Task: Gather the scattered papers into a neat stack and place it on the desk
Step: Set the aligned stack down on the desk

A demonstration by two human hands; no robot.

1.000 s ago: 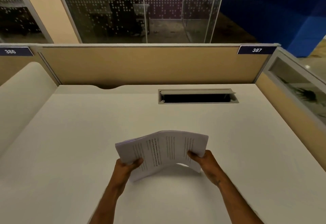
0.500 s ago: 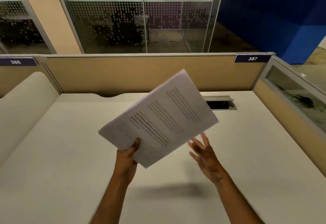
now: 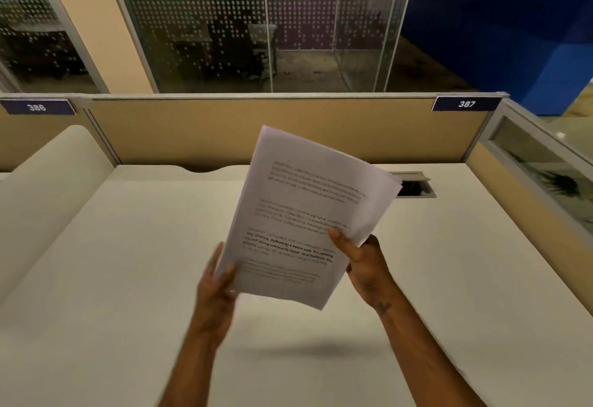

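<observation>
A stack of printed white papers (image 3: 301,214) is held up in the air above the white desk (image 3: 128,262), tilted with its long side nearly upright. My right hand (image 3: 362,262) grips the stack's right edge, thumb on the printed face. My left hand (image 3: 218,281) is blurred at the stack's lower left edge, fingers straight and touching the paper; whether it grips is unclear. The stack casts a shadow on the desk below.
A tan partition (image 3: 224,130) closes the desk's far side, with labels 386 (image 3: 37,107) and 387 (image 3: 466,104). A cable slot (image 3: 417,187) in the desk is partly hidden behind the papers. A glass-topped side panel (image 3: 539,175) stands on the right, a curved white divider (image 3: 48,182) on the left.
The stack was lifted off the desk and turned from landscape to nearly upright. My right hand let go, then took the right edge again; my left hand shifted to the lower left edge.
</observation>
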